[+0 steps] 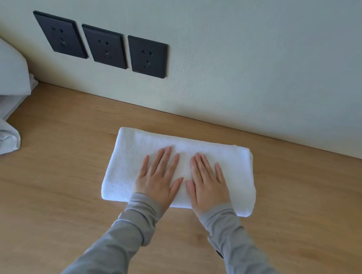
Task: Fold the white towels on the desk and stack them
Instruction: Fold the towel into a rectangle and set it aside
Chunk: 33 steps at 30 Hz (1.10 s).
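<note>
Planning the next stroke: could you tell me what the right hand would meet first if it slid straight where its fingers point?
Beyond the far edge of the folded towel only bare desk shows, so the right hand would likely first meet the wall, right of the sockets.

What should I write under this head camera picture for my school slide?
Both hands, left hand and right hand, press flat on a folded white towel on the wooden desk.

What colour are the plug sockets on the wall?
The sockets are black, in the head view.
</note>
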Each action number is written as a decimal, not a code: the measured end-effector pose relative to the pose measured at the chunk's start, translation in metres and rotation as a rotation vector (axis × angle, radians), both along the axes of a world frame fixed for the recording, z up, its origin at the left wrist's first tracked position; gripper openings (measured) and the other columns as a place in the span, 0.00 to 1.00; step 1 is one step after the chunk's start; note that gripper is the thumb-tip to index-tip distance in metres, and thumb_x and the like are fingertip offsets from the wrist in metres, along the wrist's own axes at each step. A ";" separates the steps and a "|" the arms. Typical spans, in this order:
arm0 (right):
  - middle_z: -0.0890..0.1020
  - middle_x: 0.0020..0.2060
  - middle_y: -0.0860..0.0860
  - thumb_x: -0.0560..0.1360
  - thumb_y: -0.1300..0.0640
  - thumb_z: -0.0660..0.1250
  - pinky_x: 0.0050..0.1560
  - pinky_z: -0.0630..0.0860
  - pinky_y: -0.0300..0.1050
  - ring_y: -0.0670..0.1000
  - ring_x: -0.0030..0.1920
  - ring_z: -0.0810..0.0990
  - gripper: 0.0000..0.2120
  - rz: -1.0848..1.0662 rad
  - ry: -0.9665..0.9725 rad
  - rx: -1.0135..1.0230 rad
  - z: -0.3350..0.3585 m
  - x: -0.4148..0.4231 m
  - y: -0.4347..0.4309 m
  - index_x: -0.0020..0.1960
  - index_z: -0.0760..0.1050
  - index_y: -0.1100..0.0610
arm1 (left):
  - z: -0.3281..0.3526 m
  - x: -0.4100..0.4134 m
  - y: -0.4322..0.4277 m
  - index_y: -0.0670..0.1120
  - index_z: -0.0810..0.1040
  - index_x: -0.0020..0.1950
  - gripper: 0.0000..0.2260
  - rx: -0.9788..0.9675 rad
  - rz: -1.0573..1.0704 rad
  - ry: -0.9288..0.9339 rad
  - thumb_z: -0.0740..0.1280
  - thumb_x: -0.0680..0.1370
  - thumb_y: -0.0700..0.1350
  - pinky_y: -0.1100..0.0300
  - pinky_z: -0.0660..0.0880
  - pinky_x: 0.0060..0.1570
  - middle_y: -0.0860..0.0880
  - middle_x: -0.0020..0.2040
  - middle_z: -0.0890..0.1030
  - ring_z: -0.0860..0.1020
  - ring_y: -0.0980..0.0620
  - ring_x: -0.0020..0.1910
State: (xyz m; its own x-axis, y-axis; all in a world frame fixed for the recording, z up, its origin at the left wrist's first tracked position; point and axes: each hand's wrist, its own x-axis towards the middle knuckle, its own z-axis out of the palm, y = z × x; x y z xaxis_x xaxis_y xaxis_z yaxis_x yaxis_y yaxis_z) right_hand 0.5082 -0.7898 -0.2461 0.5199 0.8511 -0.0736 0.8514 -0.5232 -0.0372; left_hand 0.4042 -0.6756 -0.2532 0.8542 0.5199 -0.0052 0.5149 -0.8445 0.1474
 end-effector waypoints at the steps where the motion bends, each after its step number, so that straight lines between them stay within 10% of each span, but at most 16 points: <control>1: 0.53 0.76 0.53 0.77 0.47 0.36 0.74 0.44 0.54 0.50 0.76 0.48 0.30 -0.003 -0.006 -0.018 -0.002 0.000 -0.001 0.76 0.51 0.59 | -0.001 -0.003 0.001 0.48 0.54 0.76 0.29 0.017 0.004 0.009 0.41 0.78 0.59 0.45 0.51 0.72 0.46 0.76 0.55 0.54 0.47 0.75; 5: 0.43 0.76 0.50 0.74 0.44 0.29 0.72 0.32 0.50 0.47 0.74 0.35 0.33 0.004 0.005 -0.072 -0.004 0.001 0.006 0.76 0.40 0.56 | -0.006 -0.001 0.002 0.52 0.31 0.72 0.28 -0.007 0.007 0.097 0.33 0.75 0.62 0.49 0.32 0.70 0.50 0.76 0.36 0.33 0.51 0.72; 13: 0.44 0.76 0.49 0.79 0.41 0.41 0.73 0.35 0.43 0.45 0.75 0.39 0.31 -0.198 0.041 -0.041 -0.010 0.042 -0.048 0.76 0.43 0.56 | -0.006 -0.043 0.058 0.52 0.32 0.74 0.32 -0.054 0.167 0.089 0.31 0.73 0.66 0.53 0.39 0.74 0.56 0.74 0.33 0.35 0.58 0.73; 19: 0.65 0.72 0.54 0.79 0.53 0.60 0.71 0.57 0.45 0.52 0.72 0.62 0.25 -0.484 0.463 0.538 0.007 0.059 -0.044 0.73 0.59 0.58 | 0.018 -0.040 0.075 0.42 0.61 0.74 0.28 -0.409 0.427 -0.474 0.65 0.77 0.47 0.49 0.59 0.68 0.42 0.74 0.61 0.61 0.42 0.71; 27: 0.77 0.51 0.58 0.76 0.56 0.65 0.43 0.69 0.41 0.56 0.48 0.76 0.19 -0.997 0.814 0.741 0.015 0.113 -0.005 0.63 0.70 0.62 | 0.024 0.000 0.131 0.45 0.78 0.57 0.18 -0.796 0.916 -0.396 0.65 0.75 0.56 0.57 0.67 0.48 0.45 0.49 0.78 0.72 0.45 0.47; 33: 0.75 0.45 0.55 0.75 0.56 0.66 0.46 0.67 0.43 0.55 0.46 0.74 0.15 -1.011 0.744 0.713 -0.004 0.123 -0.002 0.58 0.71 0.62 | -0.001 0.001 0.131 0.45 0.75 0.46 0.10 -0.662 0.886 -0.505 0.65 0.76 0.52 0.57 0.66 0.46 0.46 0.46 0.79 0.71 0.46 0.44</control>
